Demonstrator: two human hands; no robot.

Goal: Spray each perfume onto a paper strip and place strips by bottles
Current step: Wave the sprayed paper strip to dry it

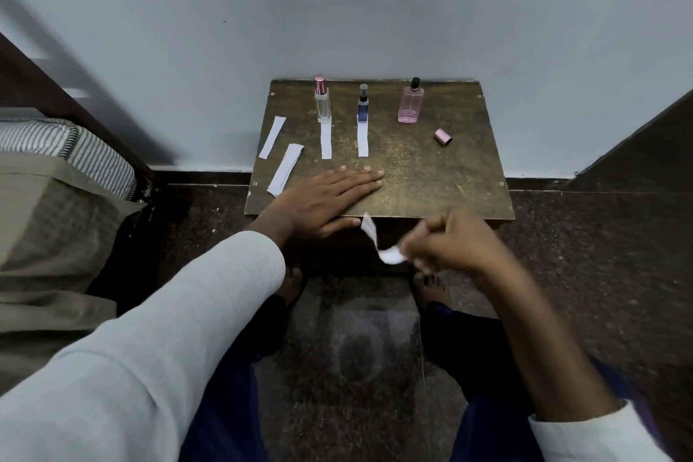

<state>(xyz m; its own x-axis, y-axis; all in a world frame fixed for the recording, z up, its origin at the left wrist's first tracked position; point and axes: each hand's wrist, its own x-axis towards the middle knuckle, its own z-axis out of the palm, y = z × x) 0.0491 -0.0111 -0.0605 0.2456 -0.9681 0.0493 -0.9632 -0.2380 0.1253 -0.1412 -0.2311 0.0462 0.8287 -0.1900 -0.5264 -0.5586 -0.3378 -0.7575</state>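
1. Pale blue wall backs a small brown tabletop (431,180) on a dark speckled floor, where you sit with both arms reaching forward.

2. Three bottles stand in a row along the far edge: a clear bottle with a pink cap (322,97), a dark blue bottle (362,104) and an uncapped pink bottle (410,103). Its pink cap (443,137) lies on its side just to the right and nearer you.

3. A paper strip (326,141) lies in front of the clear bottle and another (362,141) in front of the blue one, each pointing lengthwise toward you. No strip lies before the pink bottle yet.

4. Your right hand (450,248) hovers just off the near edge, its fingers (416,251) pinching a bent third strip (380,242); motion blur hides exactly how they close.

5. Your left hand (326,195) rests flat on the tabletop, fingers straight and close together, beside spare strips (285,169) at the left.

6. The move turns on this: the pink bottle stands ahead of the right hand, slightly to its left, and that hand is the nearer one. The held strip runs slantwise, so by my reading it needs turning to point from the bottle toward you, like the other two.
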